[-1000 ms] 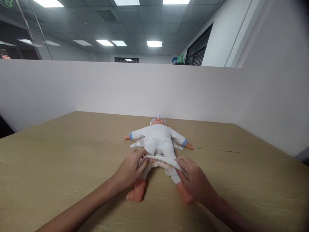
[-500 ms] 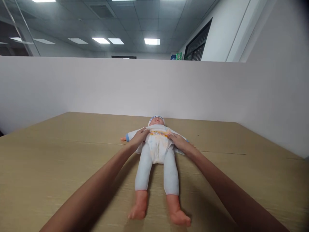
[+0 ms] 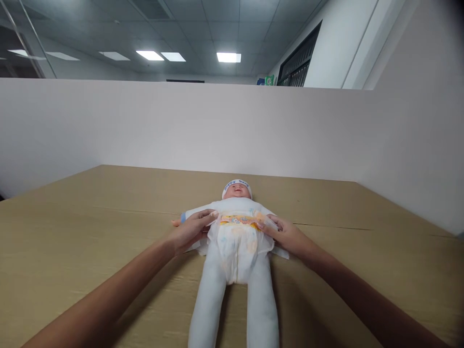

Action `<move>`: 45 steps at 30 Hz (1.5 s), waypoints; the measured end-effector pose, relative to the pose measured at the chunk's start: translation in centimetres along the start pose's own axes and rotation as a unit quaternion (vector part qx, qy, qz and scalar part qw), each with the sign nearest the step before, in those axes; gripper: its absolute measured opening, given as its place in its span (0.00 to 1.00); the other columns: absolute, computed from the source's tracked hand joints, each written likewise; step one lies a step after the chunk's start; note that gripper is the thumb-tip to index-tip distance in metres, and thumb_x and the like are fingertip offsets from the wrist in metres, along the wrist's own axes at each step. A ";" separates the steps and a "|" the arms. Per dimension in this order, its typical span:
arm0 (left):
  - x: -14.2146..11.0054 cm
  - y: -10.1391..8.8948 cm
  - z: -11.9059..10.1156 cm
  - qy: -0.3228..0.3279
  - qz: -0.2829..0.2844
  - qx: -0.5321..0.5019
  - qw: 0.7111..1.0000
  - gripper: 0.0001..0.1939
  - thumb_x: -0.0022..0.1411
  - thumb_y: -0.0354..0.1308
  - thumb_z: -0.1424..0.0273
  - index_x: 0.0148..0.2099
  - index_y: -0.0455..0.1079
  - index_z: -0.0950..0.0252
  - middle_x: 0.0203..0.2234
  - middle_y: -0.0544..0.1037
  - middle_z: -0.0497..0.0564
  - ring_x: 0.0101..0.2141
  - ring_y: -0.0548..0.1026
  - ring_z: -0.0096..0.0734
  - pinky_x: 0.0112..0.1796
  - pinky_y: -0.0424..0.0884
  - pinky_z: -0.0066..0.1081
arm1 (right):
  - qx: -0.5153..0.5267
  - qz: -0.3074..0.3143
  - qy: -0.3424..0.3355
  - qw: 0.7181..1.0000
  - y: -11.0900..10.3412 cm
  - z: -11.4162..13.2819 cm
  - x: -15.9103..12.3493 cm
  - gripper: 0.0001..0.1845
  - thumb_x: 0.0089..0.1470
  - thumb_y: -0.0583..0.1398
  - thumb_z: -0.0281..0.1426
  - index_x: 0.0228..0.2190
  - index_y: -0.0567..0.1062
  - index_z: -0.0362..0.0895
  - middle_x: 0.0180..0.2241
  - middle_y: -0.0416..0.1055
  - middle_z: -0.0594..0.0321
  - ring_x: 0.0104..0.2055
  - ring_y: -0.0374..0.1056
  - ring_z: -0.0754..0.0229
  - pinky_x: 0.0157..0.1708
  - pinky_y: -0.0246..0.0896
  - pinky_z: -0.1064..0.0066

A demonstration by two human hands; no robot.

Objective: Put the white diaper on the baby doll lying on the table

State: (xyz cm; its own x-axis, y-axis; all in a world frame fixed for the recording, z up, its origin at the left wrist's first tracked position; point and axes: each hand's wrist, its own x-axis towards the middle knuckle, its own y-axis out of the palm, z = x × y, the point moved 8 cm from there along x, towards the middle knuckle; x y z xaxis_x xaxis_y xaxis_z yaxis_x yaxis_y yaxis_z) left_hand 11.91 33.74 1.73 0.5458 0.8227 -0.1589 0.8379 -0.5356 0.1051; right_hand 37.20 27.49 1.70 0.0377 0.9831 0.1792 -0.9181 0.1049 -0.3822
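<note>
A baby doll [image 3: 236, 190] lies on its back, head toward the far wall, in a white outfit with blue cuffs and a lettered white headband [image 3: 236, 183]. Around its hips is a white diaper [image 3: 237, 251] with an orange patterned strip across the waist. My left hand [image 3: 194, 228] has its fingers closed on the diaper's upper edge at the left. On the opposite side, my right hand [image 3: 288, 234] pinches the waist edge near the end of the orange strip. White side flaps stick out under both hands. The doll's feet are out of view.
The doll rests on a wide brown tabletop [image 3: 108, 203] with a seam running across it. A low white partition [image 3: 232, 125] stands behind, joining a white wall [image 3: 416, 145] on the right. Ceiling lights and a dark barred window show beyond.
The view has moved closer, so the doll looks larger and its feet have left the frame. Both hands are farther apart, and the diaper's waist is spread wider.
</note>
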 end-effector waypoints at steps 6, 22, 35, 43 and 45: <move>-1.9 -3.1 -2.4 0.055 -0.126 0.127 0.982 0.25 0.63 0.63 0.53 0.57 0.75 0.61 0.50 0.83 0.54 0.49 0.77 0.42 0.54 0.73 0.42 | -0.033 -0.080 0.002 0.996 -2.8 -1.2 -2.7 0.24 0.59 0.64 0.54 0.40 0.78 0.46 0.39 0.83 0.54 0.39 0.79 0.50 0.41 0.73 0.60; -0.8 13.2 -5.7 0.308 0.007 0.615 0.726 0.23 0.67 0.65 0.51 0.55 0.76 0.61 0.55 0.79 0.57 0.58 0.70 0.58 0.59 0.66 0.57 | -0.283 -0.141 0.024 0.948 -3.5 -6.1 -6.7 0.19 0.60 0.63 0.50 0.31 0.68 0.49 0.26 0.69 0.67 0.27 0.65 0.56 0.29 0.51 0.69; -0.4 13.0 -5.4 0.298 -0.015 0.617 0.728 0.26 0.61 0.68 0.50 0.54 0.74 0.60 0.55 0.78 0.57 0.56 0.69 0.59 0.57 0.66 0.56 | -0.070 -0.023 0.000 0.997 -0.8 1.5 -0.9 0.20 0.60 0.58 0.48 0.24 0.65 0.48 0.24 0.64 0.70 0.28 0.61 0.61 0.29 0.56 0.70; -0.1 12.0 -5.6 0.265 0.020 0.557 0.787 0.29 0.57 0.71 0.60 0.57 0.68 0.58 0.60 0.76 0.56 0.58 0.68 0.60 0.59 0.65 0.59 | -0.105 -0.087 -0.087 0.987 1.9 3.6 -2.0 0.12 0.65 0.59 0.43 0.39 0.73 0.47 0.40 0.76 0.60 0.42 0.70 0.53 0.44 0.67 0.61; 0.0 11.3 -5.8 0.265 0.045 0.515 0.814 0.35 0.55 0.73 0.58 0.62 0.66 0.57 0.63 0.74 0.57 0.61 0.66 0.61 0.61 0.65 0.60 | -0.123 -0.094 -0.154 0.976 1.8 4.1 -4.3 0.16 0.70 0.56 0.41 0.52 0.74 0.47 0.54 0.75 0.54 0.57 0.70 0.49 0.58 0.66 0.56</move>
State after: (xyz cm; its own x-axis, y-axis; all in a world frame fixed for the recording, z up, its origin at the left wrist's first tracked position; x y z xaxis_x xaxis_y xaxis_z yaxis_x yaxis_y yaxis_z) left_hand 21.41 28.76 8.58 0.7563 0.5915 0.2795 0.5003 -0.2478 -0.8296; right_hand 33.75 22.80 3.92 0.0412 0.8548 0.5173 -0.7829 0.3493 -0.5148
